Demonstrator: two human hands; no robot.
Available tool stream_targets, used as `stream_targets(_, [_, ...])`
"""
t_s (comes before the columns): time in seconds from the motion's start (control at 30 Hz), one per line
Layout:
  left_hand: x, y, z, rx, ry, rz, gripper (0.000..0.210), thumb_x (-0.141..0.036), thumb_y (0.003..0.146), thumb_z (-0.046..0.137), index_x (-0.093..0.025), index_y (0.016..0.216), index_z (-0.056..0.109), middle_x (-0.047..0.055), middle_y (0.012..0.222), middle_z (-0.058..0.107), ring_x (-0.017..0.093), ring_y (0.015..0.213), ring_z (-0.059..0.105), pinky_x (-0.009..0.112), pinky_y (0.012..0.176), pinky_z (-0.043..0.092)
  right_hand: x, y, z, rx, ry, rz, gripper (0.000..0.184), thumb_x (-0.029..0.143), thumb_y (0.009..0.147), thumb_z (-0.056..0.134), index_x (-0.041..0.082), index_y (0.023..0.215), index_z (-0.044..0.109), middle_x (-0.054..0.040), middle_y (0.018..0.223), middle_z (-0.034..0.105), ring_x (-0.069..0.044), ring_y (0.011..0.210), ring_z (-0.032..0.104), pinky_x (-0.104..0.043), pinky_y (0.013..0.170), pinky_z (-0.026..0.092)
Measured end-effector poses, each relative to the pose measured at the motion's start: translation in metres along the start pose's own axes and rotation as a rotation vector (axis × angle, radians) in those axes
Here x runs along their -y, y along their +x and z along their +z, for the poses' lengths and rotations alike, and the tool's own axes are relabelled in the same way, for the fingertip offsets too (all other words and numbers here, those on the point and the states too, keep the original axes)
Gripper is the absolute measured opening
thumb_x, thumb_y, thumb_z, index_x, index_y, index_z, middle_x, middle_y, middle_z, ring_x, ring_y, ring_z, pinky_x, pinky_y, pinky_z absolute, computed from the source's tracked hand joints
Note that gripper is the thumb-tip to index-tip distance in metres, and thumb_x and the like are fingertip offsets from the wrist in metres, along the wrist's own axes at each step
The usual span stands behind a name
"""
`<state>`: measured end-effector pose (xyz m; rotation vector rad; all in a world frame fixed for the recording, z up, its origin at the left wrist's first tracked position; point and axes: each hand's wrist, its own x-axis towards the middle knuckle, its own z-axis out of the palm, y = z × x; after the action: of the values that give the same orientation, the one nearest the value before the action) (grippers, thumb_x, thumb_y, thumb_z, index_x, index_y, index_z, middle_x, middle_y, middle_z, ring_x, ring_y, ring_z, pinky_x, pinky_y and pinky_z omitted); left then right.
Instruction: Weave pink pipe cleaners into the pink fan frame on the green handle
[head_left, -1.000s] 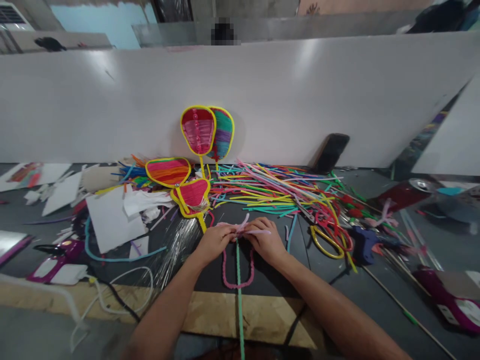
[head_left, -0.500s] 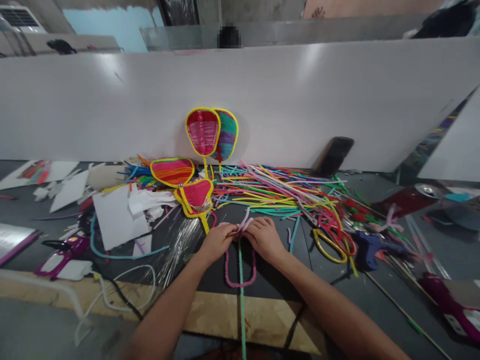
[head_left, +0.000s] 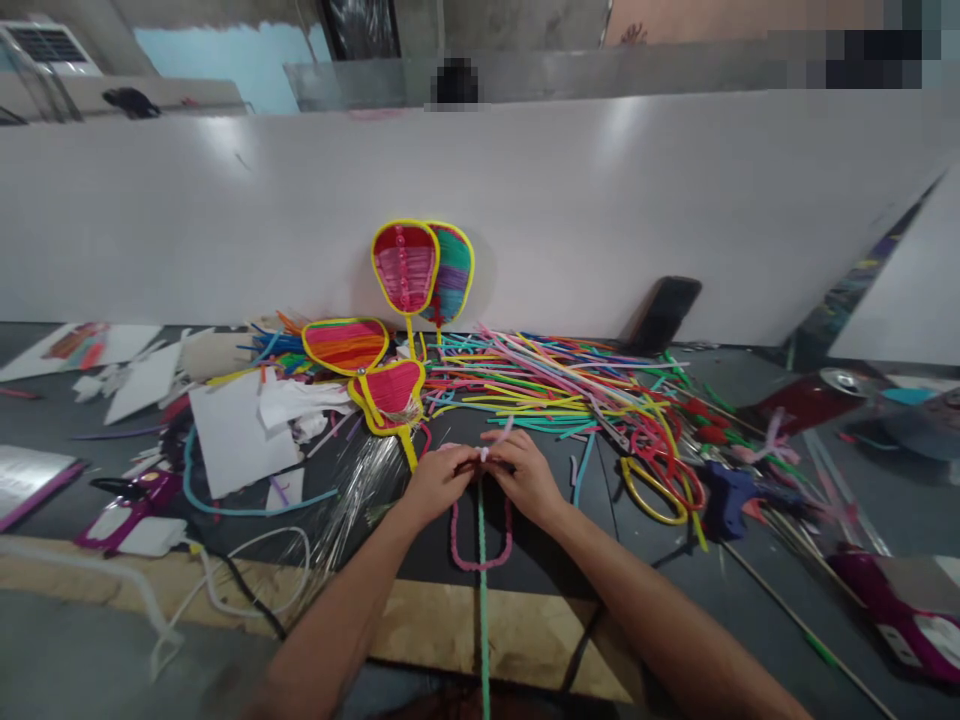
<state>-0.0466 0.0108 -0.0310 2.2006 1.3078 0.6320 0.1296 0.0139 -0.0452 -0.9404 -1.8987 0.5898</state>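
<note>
My left hand (head_left: 444,480) and my right hand (head_left: 525,478) meet at the table's middle, fingertips pinched on a light pink pipe cleaner (head_left: 506,430). One end of it sticks up past my right fingers. Under the pinch runs a straight mint-green pipe cleaner (head_left: 484,600), reaching down toward me over the table edge. A darker pink pipe cleaner (head_left: 480,567) bent in a U hangs below both hands and crosses the green one. Its upper ends are hidden by my fingers. Close beyond my left hand lies a pink, yellow-rimmed pipe-cleaner piece (head_left: 396,392).
Loose pipe cleaners (head_left: 525,375) heap behind my hands. Two yellow-rimmed fans (head_left: 406,268) lean on the white partition (head_left: 562,200). At right are yellow-handled scissors (head_left: 652,490), a blue glue gun (head_left: 731,500), a can (head_left: 817,395) and a phone (head_left: 664,315). White card (head_left: 244,435) lies left.
My right fingers have shifted and lifted a little at the pinch. The upright light pink end now leans to the right, where two ends stood up before.
</note>
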Motion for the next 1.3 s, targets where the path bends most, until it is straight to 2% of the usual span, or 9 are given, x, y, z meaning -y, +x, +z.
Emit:
stream_targets(0.17, [-0.002,0.003,0.005,-0.027,0.022,0.02,0.02,-0.014,0.075,0.055,-0.02,0.09,0.067,0.002,0.089,0.07,0.016,0.086,0.062,0.026,0.08,0.046,0.0,0.001,0.0,-0.027,0.021,-0.051,0.012,0.021,0.085,0.054,0.022,0.084,0.066,-0.0051,0.083,0.068,-0.017,0.081,0.059,-0.032,0.077,0.049])
stream_targets(0.4, [-0.002,0.006,0.009,-0.104,0.059,-0.001,0.018,-0.02,0.081,0.054,-0.022,0.084,0.071,0.001,0.088,0.073,0.015,0.083,0.066,0.026,0.079,0.049,-0.003,0.002,-0.009,0.043,-0.071,-0.014,0.015,0.021,0.087,0.053,0.023,0.091,0.067,-0.0026,0.083,0.07,-0.017,0.081,0.059,-0.031,0.077,0.047])
stream_targets(0.57, [-0.002,0.004,0.009,-0.19,0.091,-0.038,0.019,-0.028,0.084,0.053,-0.022,0.084,0.071,0.002,0.089,0.074,0.016,0.085,0.067,0.028,0.079,0.051,-0.01,0.0,-0.017,0.076,-0.248,-0.006,0.011,0.02,0.084,0.058,0.023,0.088,0.068,-0.0026,0.082,0.071,-0.02,0.084,0.058,-0.035,0.081,0.045])
stream_targets(0.67, [0.0,0.003,0.007,-0.259,0.126,-0.059,0.018,-0.026,0.082,0.054,-0.02,0.081,0.071,0.005,0.091,0.073,0.019,0.089,0.065,0.035,0.085,0.05,-0.012,-0.001,-0.021,0.093,-0.266,-0.023,0.012,0.016,0.083,0.057,0.023,0.083,0.067,-0.0038,0.09,0.069,-0.02,0.092,0.058,-0.036,0.086,0.044])
stream_targets(0.8, [0.006,0.004,0.002,-0.364,0.238,-0.059,0.011,-0.022,0.076,0.058,-0.019,0.079,0.069,0.008,0.108,0.069,0.026,0.114,0.053,0.049,0.102,0.035,-0.015,-0.002,-0.022,0.111,-0.226,-0.035,0.013,0.013,0.082,0.054,0.022,0.082,0.064,-0.0048,0.098,0.068,-0.018,0.095,0.059,-0.035,0.088,0.045])
stream_targets(0.87, [0.01,0.004,0.001,-0.339,0.272,-0.079,0.012,-0.02,0.076,0.058,-0.018,0.082,0.068,0.008,0.11,0.068,0.026,0.115,0.053,0.049,0.103,0.033,-0.017,-0.002,-0.022,0.122,-0.226,-0.028,0.013,0.013,0.082,0.054,0.022,0.082,0.064,-0.0052,0.098,0.067,-0.018,0.095,0.059,-0.035,0.088,0.045])
stream_targets(1.07, [0.011,0.005,0.001,-0.257,0.256,-0.135,0.016,-0.025,0.08,0.056,-0.018,0.087,0.068,0.007,0.096,0.072,0.022,0.096,0.062,0.041,0.092,0.042,-0.024,-0.003,-0.026,0.161,-0.319,0.0,0.013,0.016,0.082,0.055,0.023,0.083,0.066,-0.0059,0.105,0.066,-0.02,0.099,0.058,-0.038,0.086,0.044])
stream_targets(1.17, [0.01,0.004,0.0,-0.244,0.255,-0.14,0.016,-0.028,0.081,0.056,-0.019,0.083,0.069,0.005,0.095,0.072,0.021,0.095,0.062,0.041,0.092,0.04,-0.025,-0.001,-0.03,0.071,-0.354,0.022,0.016,0.022,0.084,0.054,0.023,0.093,0.067,-0.0103,0.116,0.059,-0.024,0.11,0.053,-0.042,0.089,0.044])
stream_targets(1.3, [0.009,0.004,0.0,-0.243,0.252,-0.144,0.018,-0.032,0.082,0.056,-0.02,0.082,0.069,0.004,0.095,0.072,0.022,0.095,0.061,0.041,0.092,0.037,-0.011,0.004,-0.039,-0.189,-0.525,0.056,0.026,0.028,0.085,0.055,0.026,0.11,0.062,-0.0108,0.136,0.042,-0.031,0.131,0.029,-0.052,0.1,0.033])
